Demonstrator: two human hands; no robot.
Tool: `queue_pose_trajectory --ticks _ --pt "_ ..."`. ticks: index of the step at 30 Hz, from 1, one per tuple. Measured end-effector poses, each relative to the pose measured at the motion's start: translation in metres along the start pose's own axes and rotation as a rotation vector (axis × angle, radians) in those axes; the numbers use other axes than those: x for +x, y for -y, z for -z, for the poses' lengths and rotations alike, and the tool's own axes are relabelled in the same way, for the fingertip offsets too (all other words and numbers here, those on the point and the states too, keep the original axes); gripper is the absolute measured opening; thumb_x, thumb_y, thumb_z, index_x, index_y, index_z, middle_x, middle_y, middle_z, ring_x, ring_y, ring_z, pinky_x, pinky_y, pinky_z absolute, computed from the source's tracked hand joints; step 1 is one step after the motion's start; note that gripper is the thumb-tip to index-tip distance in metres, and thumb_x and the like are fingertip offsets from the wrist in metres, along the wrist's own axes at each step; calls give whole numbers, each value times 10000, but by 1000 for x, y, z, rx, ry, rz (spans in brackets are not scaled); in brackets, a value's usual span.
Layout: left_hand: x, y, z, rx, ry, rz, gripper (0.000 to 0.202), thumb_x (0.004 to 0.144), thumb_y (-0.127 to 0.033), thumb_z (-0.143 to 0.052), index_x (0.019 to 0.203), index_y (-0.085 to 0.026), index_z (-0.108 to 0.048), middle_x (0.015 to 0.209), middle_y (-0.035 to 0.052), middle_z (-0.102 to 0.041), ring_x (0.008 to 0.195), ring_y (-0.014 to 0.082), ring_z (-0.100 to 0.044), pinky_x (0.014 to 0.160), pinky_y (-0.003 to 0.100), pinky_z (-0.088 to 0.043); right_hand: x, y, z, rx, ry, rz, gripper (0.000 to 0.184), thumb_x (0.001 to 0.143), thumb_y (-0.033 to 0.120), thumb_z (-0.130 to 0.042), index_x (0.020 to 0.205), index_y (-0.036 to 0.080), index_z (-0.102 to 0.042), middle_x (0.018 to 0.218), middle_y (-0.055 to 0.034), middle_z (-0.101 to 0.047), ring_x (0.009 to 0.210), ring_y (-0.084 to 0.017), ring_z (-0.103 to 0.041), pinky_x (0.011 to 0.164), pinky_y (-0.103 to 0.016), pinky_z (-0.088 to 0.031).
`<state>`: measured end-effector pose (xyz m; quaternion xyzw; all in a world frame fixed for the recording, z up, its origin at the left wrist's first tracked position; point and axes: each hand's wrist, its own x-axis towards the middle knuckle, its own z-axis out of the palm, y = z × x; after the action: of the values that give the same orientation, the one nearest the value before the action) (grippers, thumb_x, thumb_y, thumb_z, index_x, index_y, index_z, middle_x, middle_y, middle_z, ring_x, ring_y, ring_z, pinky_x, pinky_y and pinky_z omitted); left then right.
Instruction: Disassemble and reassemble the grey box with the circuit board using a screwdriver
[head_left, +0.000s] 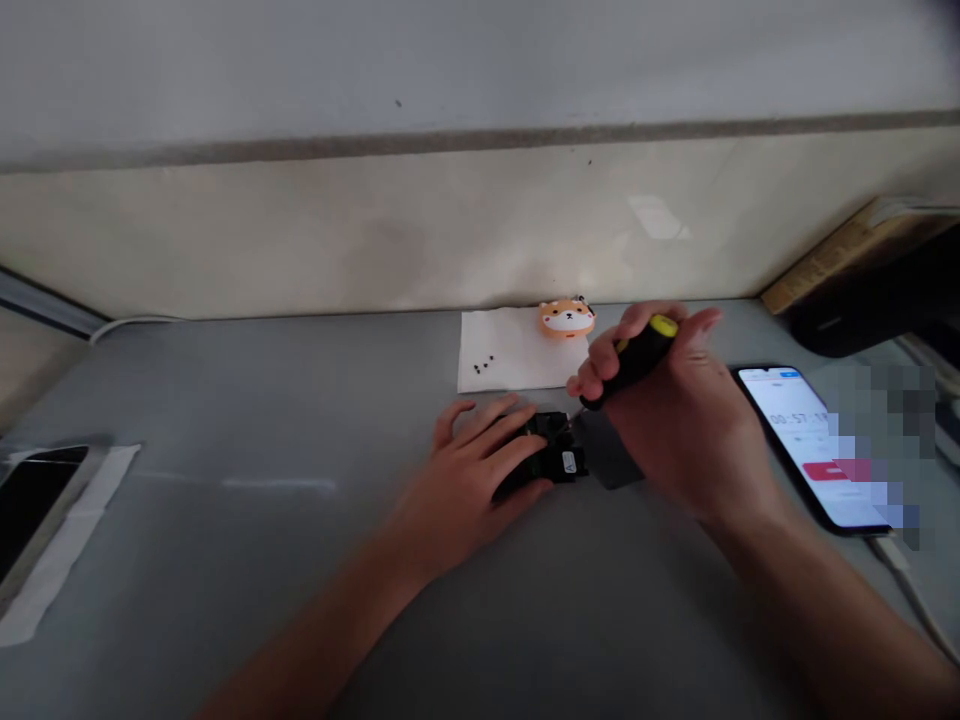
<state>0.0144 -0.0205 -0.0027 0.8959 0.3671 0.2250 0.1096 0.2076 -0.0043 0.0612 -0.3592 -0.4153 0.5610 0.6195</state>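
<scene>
My left hand (pixel 476 465) lies over an opened black electronic device (pixel 553 462), fingers across its top and thumb along its near edge. A small white sticker shows on the device, whose left part is hidden under my fingers. In my closed right hand (pixel 686 420) is a screwdriver (pixel 637 365) with a black and yellow handle, held tilted. Its shaft slants down to the device's upper right part. The exact contact at the tip is too small to make out. Beneath my right hand a flat dark piece (pixel 611 455) lies on the table.
Several tiny dark screws (pixel 484 365) rest on a white paper sheet (pixel 517 370), with an orange animal-faced case (pixel 568 319) at its corner. A lit phone (pixel 802 440) with a cable lies right. Behind it are a black object (pixel 862 300) and a wall (pixel 337 230).
</scene>
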Motion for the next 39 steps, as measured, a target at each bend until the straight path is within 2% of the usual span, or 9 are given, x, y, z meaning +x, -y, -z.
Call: queue_pose_trajectory --ticks 6,11,14,18,24,27,30,35,39 --pt "-2 0 2 23 8 -8 282 1067 -417 -504 1233 -247 -654 1409 71 -659 1401 266 -525 1203 487 -295 -5 3 -4 25 46 -18 450 924 706 -513 817 274 -578 646 15 -427 576 -156 -414 593 -335 -417" --pt "-1 1 1 -14 41 19 293 1067 -430 -498 1237 -247 -652 1417 82 -654 1386 249 -542 1183 472 -324 -9 5 -3 42 60 -26 368 869 581 -709 819 277 -507 617 46 -406 565 -140 -361 587 -306 -384" --pt "0 1 2 -43 48 24 298 1065 -440 -499 1241 -251 -647 1430 78 -645 1383 244 -544 1167 466 -341 -7 3 -4 35 46 8 351 875 544 -721 823 274 -503 692 26 -502 619 -145 -449 616 -308 -419" --pt "0 1 3 -53 52 40 300 1063 -445 -499 1228 -247 -653 1443 76 -634 1384 243 -543 1169 461 -341 -3 -2 -7 -22 50 95 333 916 575 -650 858 257 -569 828 -11 -559 717 -154 -533 649 -313 -463" --pt "1 0 5 -57 76 51 303 1064 -433 -496 1246 -254 -659 1436 81 -636 1369 240 -553 1176 452 -337 -2 -4 -6 -19 151 87 383 975 630 -497 873 263 -544 702 17 -455 625 -148 -475 606 -308 -457" --pt "2 0 6 -54 92 40 303 1067 -416 -488 1266 -252 -648 1451 82 -622 1370 244 -545 1170 460 -349 -5 -4 -6 36 153 98 346 932 622 -595 924 292 -491 653 47 -424 569 -137 -408 567 -291 -420" --pt "3 0 6 -55 99 39 300 1063 -411 -493 1261 -247 -647 1439 83 -628 1362 247 -548 1164 463 -361 -6 -6 -4 76 169 92 384 882 550 -714 885 293 -430 613 75 -385 528 -118 -330 529 -266 -369" --pt "3 0 7 -49 97 41 282 1054 -403 -510 1248 -258 -655 1461 78 -613 1376 252 -533 1164 473 -363 -2 -4 1 28 166 125 327 892 546 -698 891 272 -518 778 23 -531 655 -132 -494 612 -293 -456" --pt "2 -1 7 -37 98 43 273 1054 -389 -510 1243 -255 -655 1488 78 -591 1380 259 -529 1154 481 -369 0 -1 2 9 229 42 350 951 594 -581 891 249 -579 778 0 -517 664 -142 -500 627 -307 -472"
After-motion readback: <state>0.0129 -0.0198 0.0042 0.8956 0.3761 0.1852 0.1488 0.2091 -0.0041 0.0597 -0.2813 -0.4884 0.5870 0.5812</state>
